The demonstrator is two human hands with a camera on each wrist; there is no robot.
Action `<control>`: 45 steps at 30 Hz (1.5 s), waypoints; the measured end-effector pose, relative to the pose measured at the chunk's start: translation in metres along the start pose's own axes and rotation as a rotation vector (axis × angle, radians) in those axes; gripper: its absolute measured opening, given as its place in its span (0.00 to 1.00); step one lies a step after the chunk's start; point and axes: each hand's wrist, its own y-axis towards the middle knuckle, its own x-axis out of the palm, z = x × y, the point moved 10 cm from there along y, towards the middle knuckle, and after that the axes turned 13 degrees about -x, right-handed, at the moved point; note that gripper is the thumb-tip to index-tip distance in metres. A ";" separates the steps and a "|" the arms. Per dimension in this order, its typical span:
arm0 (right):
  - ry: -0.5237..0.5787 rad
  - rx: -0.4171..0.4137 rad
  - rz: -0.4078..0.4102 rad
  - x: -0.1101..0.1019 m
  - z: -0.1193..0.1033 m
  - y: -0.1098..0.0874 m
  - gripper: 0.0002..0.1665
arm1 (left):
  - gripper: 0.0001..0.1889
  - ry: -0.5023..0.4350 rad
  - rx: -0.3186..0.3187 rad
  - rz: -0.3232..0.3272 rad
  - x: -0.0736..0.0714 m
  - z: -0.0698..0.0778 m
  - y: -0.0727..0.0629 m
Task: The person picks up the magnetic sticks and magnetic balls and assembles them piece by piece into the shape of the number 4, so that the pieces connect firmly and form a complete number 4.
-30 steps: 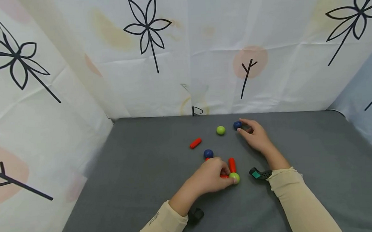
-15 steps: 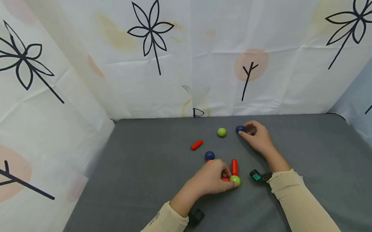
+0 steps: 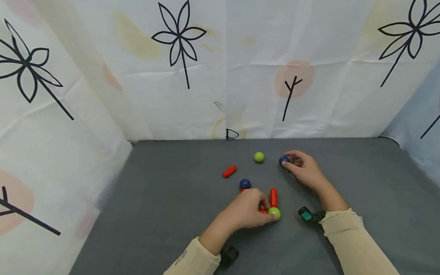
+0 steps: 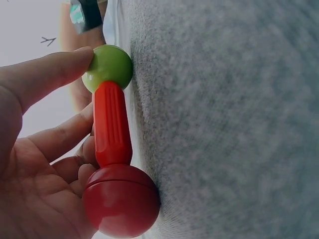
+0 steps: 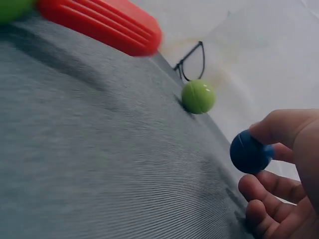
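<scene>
In the head view, my left hand [image 3: 244, 209] grips a green ball [image 3: 274, 213] at the near corner of a joined ball-and-rod piece. The left wrist view shows the thumb on that green ball [image 4: 107, 68]. A grooved red rod [image 4: 112, 124] runs from it to a red ball [image 4: 122, 201], with fingers behind the rod. Another red rod [image 3: 273, 197] extends away from the green ball. Farther back, my right hand [image 3: 305, 170] pinches a blue ball [image 5: 249, 152] between thumb and fingers. Beyond my left hand sits another blue ball [image 3: 245, 184], a bit of red beside it.
A loose green ball [image 3: 259, 157] lies toward the back of the grey cloth surface [image 3: 163, 198]. Left of it is a loose red rod [image 3: 229, 171]. White patterned fabric [image 3: 238, 49] stands behind and at both sides.
The right hand has drawn the blue ball toward the near side of the table. My left hand keeps its grip in about the same place. The head view has shifted slightly.
</scene>
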 end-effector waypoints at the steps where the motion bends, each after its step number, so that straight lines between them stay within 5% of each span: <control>1: 0.007 -0.005 -0.013 0.003 -0.002 -0.003 0.25 | 0.11 0.000 -0.001 -0.002 0.000 0.000 0.000; 18: 0.161 -0.091 -0.071 0.027 -0.039 -0.069 0.21 | 0.11 -0.007 0.000 0.006 0.001 -0.001 -0.001; 45: 0.204 -0.057 -0.091 0.038 -0.035 -0.060 0.23 | 0.10 -0.033 -0.011 -0.023 0.004 -0.003 0.004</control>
